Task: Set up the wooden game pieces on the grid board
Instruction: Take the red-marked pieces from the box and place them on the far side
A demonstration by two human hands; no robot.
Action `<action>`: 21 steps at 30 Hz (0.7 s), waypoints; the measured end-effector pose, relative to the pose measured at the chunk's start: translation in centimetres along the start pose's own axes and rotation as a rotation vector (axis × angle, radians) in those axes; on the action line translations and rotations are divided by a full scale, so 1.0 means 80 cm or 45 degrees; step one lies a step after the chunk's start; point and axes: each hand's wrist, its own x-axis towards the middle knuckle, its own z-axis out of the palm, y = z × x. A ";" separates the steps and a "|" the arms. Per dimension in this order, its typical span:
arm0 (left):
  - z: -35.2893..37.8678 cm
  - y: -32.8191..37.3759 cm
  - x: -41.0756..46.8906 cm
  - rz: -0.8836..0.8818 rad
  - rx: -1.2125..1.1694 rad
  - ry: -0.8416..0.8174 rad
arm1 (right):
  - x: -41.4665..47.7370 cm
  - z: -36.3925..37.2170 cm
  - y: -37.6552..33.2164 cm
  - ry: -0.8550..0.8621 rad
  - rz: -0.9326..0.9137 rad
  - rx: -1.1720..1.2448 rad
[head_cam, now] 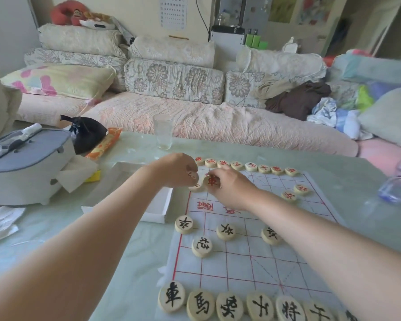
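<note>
Worktop [134,258] of pale green carries a white cloth grid board with red lines [259,258], near a grey-lidded white case [26,167] and an open white box [159,205]. Both hands meet at the board's far left corner: the left hand [181,170] is curled shut over a round wooden piece, and the right hand [229,188] pinches a red-marked wooden disc [210,181]. Black-lettered discs [202,304] line the near edge; red-lettered discs [250,167] line the far edge.
</note>
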 end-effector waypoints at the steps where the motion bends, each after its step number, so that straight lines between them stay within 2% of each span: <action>1: 0.007 0.017 0.007 0.039 0.004 -0.013 | -0.011 -0.008 0.017 0.006 0.024 -0.009; 8: 0.082 0.133 0.044 0.214 -0.047 -0.081 | -0.075 -0.056 0.149 0.071 0.306 -0.056; 13: 0.126 0.219 0.073 0.360 -0.051 -0.163 | -0.116 -0.072 0.244 0.129 0.507 0.057; 17: 0.158 0.257 0.099 0.378 0.015 -0.274 | -0.136 -0.080 0.303 0.095 0.621 0.088; 21: 0.180 0.273 0.116 0.376 0.020 -0.298 | -0.143 -0.084 0.340 0.133 0.654 0.076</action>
